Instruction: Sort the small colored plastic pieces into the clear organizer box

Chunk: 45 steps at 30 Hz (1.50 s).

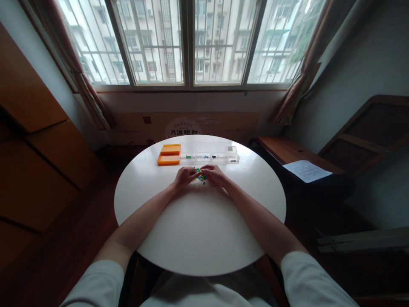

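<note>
Small green, yellow and blue pieces (pixel 200 177) lie in a loose pile on the white round table (pixel 204 230). My left hand (pixel 185 176) is at the left side of the pile, its fingers drawn together close to the pieces. From the right, my right hand (pixel 215 175) reaches over the pile with thumb and fingers pinched. Whatever either hand grips is too small to make out. Just beyond my hands stands a row of clear plastic compartments (pixel 220 158), several with a few small green, blue or dark pieces inside.
An orange tray (pixel 168 162) sits at the left end of the clear row. Right of the table, a sheet of paper (pixel 306 170) rests on a low wooden bench (pixel 284 149). A large printed cardboard box (pixel 223 123) stands below the barred window.
</note>
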{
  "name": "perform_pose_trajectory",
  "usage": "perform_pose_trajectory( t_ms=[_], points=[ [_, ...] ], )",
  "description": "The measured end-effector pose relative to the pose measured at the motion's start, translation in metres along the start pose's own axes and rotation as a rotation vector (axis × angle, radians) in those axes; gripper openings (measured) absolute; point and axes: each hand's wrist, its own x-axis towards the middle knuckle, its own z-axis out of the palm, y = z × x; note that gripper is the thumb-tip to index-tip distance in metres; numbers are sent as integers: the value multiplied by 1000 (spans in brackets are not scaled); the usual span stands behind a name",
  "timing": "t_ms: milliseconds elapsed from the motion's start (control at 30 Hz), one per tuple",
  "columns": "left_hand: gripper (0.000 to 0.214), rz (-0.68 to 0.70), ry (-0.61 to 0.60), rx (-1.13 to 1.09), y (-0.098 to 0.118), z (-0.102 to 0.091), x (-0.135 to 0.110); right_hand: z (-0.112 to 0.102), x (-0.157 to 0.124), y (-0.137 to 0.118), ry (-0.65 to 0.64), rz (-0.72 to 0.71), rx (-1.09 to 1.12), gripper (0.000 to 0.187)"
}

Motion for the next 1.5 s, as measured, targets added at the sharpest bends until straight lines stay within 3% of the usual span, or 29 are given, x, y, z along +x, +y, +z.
perform_pose_trajectory(
  t_ms=[1133, 1500],
  points=[
    [38, -27, -8, -50, 2, 0, 0, -3, 5, 8, 17, 5, 9, 30],
    [28, -7, 19, -114, -9, 6, 2, -2, 5, 8, 33, 19, 31, 31]
  ],
)
